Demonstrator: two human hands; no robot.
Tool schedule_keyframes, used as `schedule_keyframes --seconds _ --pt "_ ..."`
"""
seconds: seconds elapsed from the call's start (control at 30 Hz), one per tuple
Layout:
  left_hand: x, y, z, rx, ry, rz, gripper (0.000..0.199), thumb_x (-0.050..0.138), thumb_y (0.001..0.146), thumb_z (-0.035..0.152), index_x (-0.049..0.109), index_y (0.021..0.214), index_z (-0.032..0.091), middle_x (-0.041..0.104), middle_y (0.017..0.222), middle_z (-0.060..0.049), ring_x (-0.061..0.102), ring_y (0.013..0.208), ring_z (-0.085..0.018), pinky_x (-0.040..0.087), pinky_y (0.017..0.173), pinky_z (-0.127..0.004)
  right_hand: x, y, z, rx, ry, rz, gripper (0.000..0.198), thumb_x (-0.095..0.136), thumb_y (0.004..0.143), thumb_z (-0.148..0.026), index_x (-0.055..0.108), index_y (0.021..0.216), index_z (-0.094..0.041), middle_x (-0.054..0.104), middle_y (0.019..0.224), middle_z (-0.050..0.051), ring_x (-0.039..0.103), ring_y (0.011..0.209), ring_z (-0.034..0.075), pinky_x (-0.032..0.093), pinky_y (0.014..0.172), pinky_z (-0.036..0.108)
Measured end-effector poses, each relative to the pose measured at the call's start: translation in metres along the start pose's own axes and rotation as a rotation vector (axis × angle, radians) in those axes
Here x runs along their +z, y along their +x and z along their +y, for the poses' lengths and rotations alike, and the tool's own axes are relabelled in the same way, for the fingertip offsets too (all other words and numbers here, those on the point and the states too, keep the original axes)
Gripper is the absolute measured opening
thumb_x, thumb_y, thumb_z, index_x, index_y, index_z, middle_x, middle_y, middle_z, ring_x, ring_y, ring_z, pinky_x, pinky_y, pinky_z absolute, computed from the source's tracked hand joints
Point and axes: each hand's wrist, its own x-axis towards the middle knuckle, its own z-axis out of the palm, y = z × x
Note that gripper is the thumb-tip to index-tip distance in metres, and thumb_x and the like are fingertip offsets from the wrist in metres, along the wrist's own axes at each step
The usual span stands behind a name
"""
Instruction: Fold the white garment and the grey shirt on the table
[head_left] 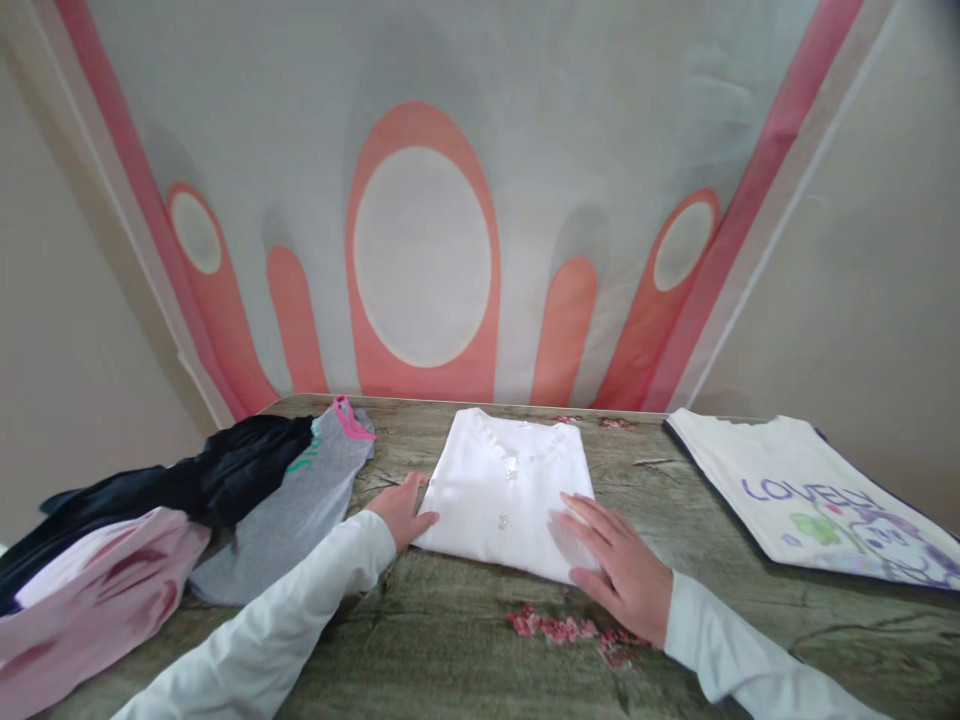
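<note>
A white blouse (480, 490) with a ruffled neckline and small buttons down its front lies folded into a neat rectangle in the middle of the table. At its left edge is my left hand (403, 510), fingers apart, the thumb reaching the lower left corner. My right hand (615, 560) is spread at the lower right of the blouse, its fingertips over the fabric. Neither hand grips the cloth.
Wood-patterned tabletop (420, 640) with printed pink blossoms. To the left lie a grey shirt (300, 520) with pink collar, a black garment (247, 465) and a pink garment (112, 610). A folded white "LOVELY" shirt (787, 480) lies right. Behind stands a patterned wall (517, 130).
</note>
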Motion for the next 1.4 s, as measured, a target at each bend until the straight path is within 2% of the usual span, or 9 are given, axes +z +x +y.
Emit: schedule_keyframes --seconds 0.23,0.43,0.6,0.83,0.9,1.0,1.17,1.27,1.4 --pt "0.002 -0.008 0.008 0.075 -0.049 -0.042 0.05 0.055 0.064 0.027 0.039 0.11 0.015 0.052 0.06 0.005 0.059 0.067 -0.02 0.042 0.064 -0.027 0.006 -0.005 0.002 -0.024 -0.017 -0.177 0.059 0.038 0.081 -0.052 0.035 0.131 -0.021 0.03 0.139 0.009 0.024 0.127 0.026 0.021 0.102 0.048" --pt "0.005 -0.035 0.037 0.088 0.15 -0.078 0.065 0.056 0.068 0.027 0.028 0.126 0.017 0.062 0.077 -0.005 0.062 0.076 -0.024 0.045 0.069 -0.032 -0.008 -0.006 0.03 -0.044 0.17 -0.242 0.049 0.036 0.084 -0.049 0.045 0.124 -0.024 0.036 0.136 0.006 0.027 0.126 0.024 0.019 0.103 0.05" --pt "0.011 -0.078 0.074 0.172 0.201 -0.176 0.042 0.048 0.075 0.029 0.04 0.116 0.023 0.063 0.083 -0.008 0.062 0.076 -0.027 0.046 0.067 -0.036 -0.017 -0.006 0.06 0.038 0.38 -0.194 0.037 0.033 0.087 -0.043 0.06 0.103 -0.024 0.05 0.125 0.006 0.035 0.122 0.023 0.021 0.101 0.052" --pt "0.021 -0.113 0.094 0.467 -0.007 -0.309 0.03 0.055 0.073 0.033 0.052 0.103 0.029 0.061 0.069 0.003 0.057 0.065 -0.016 0.041 0.058 -0.022 -0.02 -0.009 0.079 0.072 0.48 -0.086 0.025 0.049 0.08 -0.04 0.065 0.081 -0.02 0.059 0.113 0.008 0.042 0.117 0.025 0.034 0.096 0.048" --pt "0.015 -0.099 0.088 0.47 -0.068 -0.297 0.023 0.055 0.073 0.034 0.057 0.095 0.029 0.058 0.062 0.005 0.055 0.061 -0.014 0.039 0.058 -0.021 -0.018 -0.01 0.08 0.058 0.485 -0.063 0.023 0.05 0.08 -0.037 0.065 0.081 -0.02 0.06 0.11 0.008 0.043 0.116 0.025 0.035 0.096 0.047" --pt "0.005 -0.057 0.064 0.349 -0.102 -0.149 0.016 0.05 0.076 0.03 0.061 0.085 0.022 0.052 0.056 0.004 0.05 0.054 -0.011 0.038 0.058 -0.022 -0.012 -0.009 0.077 0.044 0.442 -0.015 0.028 0.049 0.081 -0.036 0.063 0.098 -0.02 0.057 0.115 0.008 0.041 0.117 0.024 0.033 0.098 0.046" --pt "0.008 0.015 -0.006 0.24 -0.082 0.443 0.032 0.057 0.069 0.027 0.054 0.097 0.013 0.055 0.091 -0.008 0.051 0.089 -0.022 0.04 0.082 -0.035 0.002 -0.009 0.065 0.036 0.258 -0.046 0.045 0.048 0.08 -0.041 0.05 0.12 -0.021 0.044 0.13 0.007 0.032 0.123 0.024 0.025 0.103 0.044" --pt "0.018 0.032 -0.036 0.211 -0.12 0.489 0.038 0.058 0.068 0.033 0.052 0.1 0.013 0.055 0.095 -0.01 0.051 0.094 -0.025 0.039 0.085 -0.04 0.005 -0.009 0.066 0.118 0.21 -0.029 0.044 0.044 0.082 -0.04 0.048 0.121 -0.02 0.042 0.131 0.007 0.034 0.122 0.024 0.027 0.102 0.042" --pt "0.022 0.039 -0.042 0.165 -0.279 0.393 0.044 0.054 0.07 0.039 0.05 0.103 0.01 0.056 0.095 -0.011 0.056 0.087 -0.022 0.045 0.075 -0.035 0.003 -0.009 0.074 0.384 0.21 0.029 0.05 0.048 0.077 -0.04 0.044 0.119 -0.013 0.051 0.116 0.013 0.051 0.103 0.023 0.041 0.089 0.036"
